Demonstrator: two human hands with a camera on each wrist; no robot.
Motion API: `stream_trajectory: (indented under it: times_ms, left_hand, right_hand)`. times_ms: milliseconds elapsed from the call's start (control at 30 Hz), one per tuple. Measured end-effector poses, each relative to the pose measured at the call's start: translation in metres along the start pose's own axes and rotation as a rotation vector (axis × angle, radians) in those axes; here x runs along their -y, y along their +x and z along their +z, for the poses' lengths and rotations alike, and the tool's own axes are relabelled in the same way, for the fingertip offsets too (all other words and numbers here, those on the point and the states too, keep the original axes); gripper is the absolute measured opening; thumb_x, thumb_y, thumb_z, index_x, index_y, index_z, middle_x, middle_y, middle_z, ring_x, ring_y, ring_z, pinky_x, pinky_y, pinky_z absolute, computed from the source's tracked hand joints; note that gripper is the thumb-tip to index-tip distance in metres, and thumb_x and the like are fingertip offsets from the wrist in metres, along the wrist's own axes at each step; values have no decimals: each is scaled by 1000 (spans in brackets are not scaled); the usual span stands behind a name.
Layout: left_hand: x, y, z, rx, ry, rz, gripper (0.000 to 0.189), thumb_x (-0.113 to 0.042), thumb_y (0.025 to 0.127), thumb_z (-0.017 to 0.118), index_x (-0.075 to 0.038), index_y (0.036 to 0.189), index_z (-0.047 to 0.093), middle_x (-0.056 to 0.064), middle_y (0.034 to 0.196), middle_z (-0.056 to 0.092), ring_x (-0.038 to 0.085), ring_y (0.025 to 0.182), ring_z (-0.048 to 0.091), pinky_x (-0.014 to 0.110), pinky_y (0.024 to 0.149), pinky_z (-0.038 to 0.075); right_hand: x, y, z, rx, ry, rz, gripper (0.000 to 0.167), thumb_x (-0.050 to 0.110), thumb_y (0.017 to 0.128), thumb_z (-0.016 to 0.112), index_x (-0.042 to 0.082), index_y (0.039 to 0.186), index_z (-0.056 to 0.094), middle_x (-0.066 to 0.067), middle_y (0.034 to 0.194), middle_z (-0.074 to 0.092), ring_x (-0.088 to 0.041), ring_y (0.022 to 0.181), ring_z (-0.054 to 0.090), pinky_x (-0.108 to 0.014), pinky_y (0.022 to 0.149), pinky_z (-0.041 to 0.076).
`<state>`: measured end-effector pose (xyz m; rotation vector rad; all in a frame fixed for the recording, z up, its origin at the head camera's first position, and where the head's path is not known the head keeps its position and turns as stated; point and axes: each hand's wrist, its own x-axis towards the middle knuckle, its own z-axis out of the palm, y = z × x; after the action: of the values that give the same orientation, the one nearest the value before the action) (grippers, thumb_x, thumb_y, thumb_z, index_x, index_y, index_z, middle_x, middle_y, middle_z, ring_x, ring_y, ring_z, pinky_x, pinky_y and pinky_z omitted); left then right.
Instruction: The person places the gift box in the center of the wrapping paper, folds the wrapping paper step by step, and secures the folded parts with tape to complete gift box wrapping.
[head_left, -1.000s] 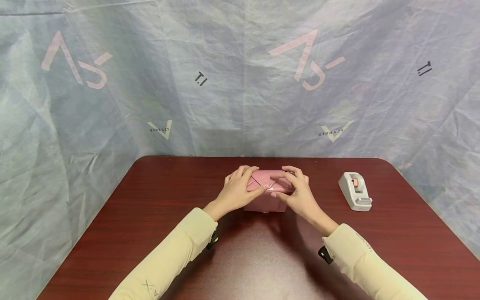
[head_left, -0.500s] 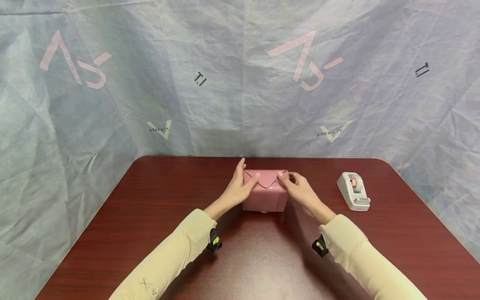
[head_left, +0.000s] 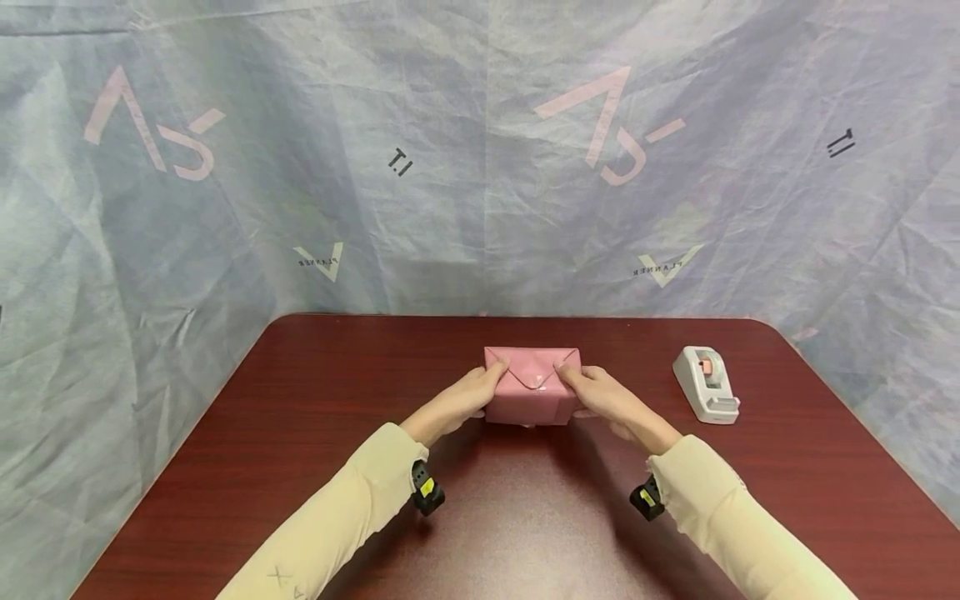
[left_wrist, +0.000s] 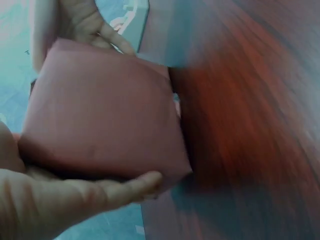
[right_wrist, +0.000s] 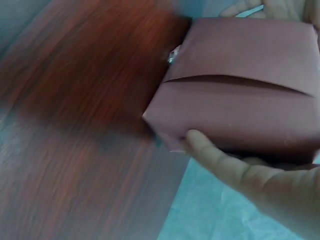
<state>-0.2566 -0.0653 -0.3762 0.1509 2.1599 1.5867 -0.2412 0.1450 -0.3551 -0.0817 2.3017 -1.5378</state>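
A box wrapped in pink paper (head_left: 531,407) is near the middle of the table in the head view, its pointed flap folded down toward me. Shiny clear tape shows at the flap's tip. My left hand (head_left: 467,395) grips the box's left side, its thumb at the upper edge. On the opposite side my right hand (head_left: 609,403) holds it likewise. The left wrist view shows the box's plain front face (left_wrist: 102,110) with my hands on either side. A paper seam crosses the wrapped box (right_wrist: 240,55) in the right wrist view. Most fingers are hidden at the sides.
A white tape dispenser (head_left: 705,392) with a roll in it stands to the right on the dark red wooden table (head_left: 315,400). Grey printed cloth (head_left: 427,183) hangs behind the table and at both sides.
My hands have come off the top flap to the box's two sides, and lower. The flap, covered by my fingers before, now shows. The tape dispenser stays where it was.
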Motion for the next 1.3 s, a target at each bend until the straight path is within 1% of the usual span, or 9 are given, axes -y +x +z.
stream_trajectory:
  times_ms: [167, 267, 400, 567, 667, 733, 900, 1067, 1300]
  left_hand:
    - [8, -4, -3, 30, 160, 159, 71, -47, 97, 28, -3, 146, 3, 15, 151, 14, 22, 138, 17, 43, 112, 16]
    - [17, -7, -5, 53, 240, 234, 78, -44, 97, 33, -3, 144, -14, 14, 153, -1, 21, 140, 6, 42, 113, 11]
    - [31, -12, -5, 76, 333, 326, 81, -35, 96, 41, -2, 143, -17, 18, 152, -4, 24, 140, 4, 43, 113, 11]
    - [42, -26, -4, 91, 446, 413, 85, -27, 94, 49, 1, 143, -14, 19, 151, -12, 24, 141, -1, 43, 113, 10]
    - [45, -35, -3, 95, 499, 407, 86, -30, 93, 51, -1, 144, -12, 17, 152, -10, 23, 141, 1, 43, 113, 12]
    - [45, -40, -4, 76, 517, 383, 85, -32, 93, 51, -2, 145, -8, 16, 153, -4, 26, 140, 12, 42, 111, 18]
    - [39, -44, -7, -66, 534, 333, 72, -36, 94, 46, 1, 145, 9, 19, 150, 19, 31, 133, 33, 44, 108, 28]
    - [35, -32, -6, -128, 667, 303, 66, -42, 98, 32, -3, 147, 10, 17, 153, 10, 34, 140, 13, 50, 110, 20]
    - [38, -25, 1, -200, 950, 233, 63, -50, 97, 20, -17, 148, 6, 0, 155, -6, 39, 139, -3, 56, 108, 16]
  right_hand:
    - [-11, -2, -2, -22, -27, -168, 48, 35, 96, 43, -3, 125, 43, -11, 107, 57, -12, 96, 52, -31, 89, 42]
    - [-21, -4, 0, -47, -15, -259, 47, 26, 94, 50, -2, 130, 38, -14, 115, 53, -13, 101, 49, -25, 87, 42]
    - [-37, -8, 7, -54, 23, -313, 57, 10, 89, 57, -4, 135, 27, -23, 124, 46, -26, 110, 49, -25, 85, 45]
    - [-52, -16, 17, -60, 6, -397, 65, -6, 80, 61, -9, 132, 22, -28, 136, 34, -40, 127, 36, -40, 98, 39]
    - [-56, -21, 19, -22, -11, -435, 70, -10, 77, 62, -10, 133, 19, -30, 140, 27, -43, 132, 28, -47, 103, 30]
    - [-58, -24, 18, 3, -22, -443, 73, -8, 77, 64, -9, 134, 17, -31, 141, 26, -44, 131, 28, -49, 102, 30]
    - [-55, -25, 9, -36, -56, -370, 65, 11, 86, 62, -5, 135, 22, -29, 138, 32, -44, 127, 35, -53, 100, 33]
    - [-48, -14, 6, -64, -169, -270, 63, 30, 95, 46, -4, 141, 19, -27, 141, 31, -39, 132, 30, -53, 104, 27]
    - [-43, -7, 16, -7, -293, -233, 68, 30, 98, 38, -3, 145, 1, -26, 148, 16, -36, 136, 19, -52, 109, 17]
